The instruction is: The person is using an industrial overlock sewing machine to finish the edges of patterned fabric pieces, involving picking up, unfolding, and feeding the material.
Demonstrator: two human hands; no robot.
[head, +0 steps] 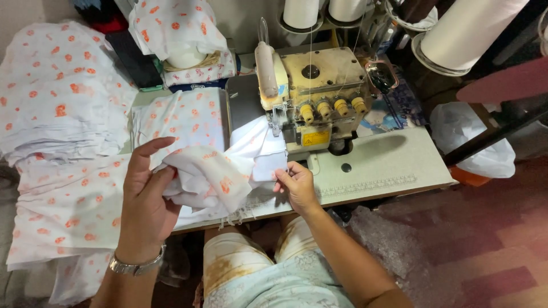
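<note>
White fabric (211, 177) printed with orange motifs, held at centre. Matching white-and-orange stacks (57, 102) piled at 9 o'clock. Cream-yellow overlock machine (319, 85) with yellow knobs at 12 o'clock. Pale grey-green table (388, 159). White thread cones (302, 11). Reddish floor (485, 239) at 4 o'clock.

Sewing workshop: overlock machine (311, 94), fabric stacks (57, 108)

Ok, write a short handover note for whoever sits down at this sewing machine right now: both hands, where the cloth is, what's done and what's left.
Left hand: gripping the bunched white cloth with orange print.
Right hand: pinching the cloth's white edge just in front of the sewing machine.
The cloth runs up to the needle area; whether it sits under the foot cannot be told.
Stacks of the same printed cloth lie on the left of the table.
Done: piece picked up and brought to the machine.
Left: no finished seam shows on this piece.
</note>
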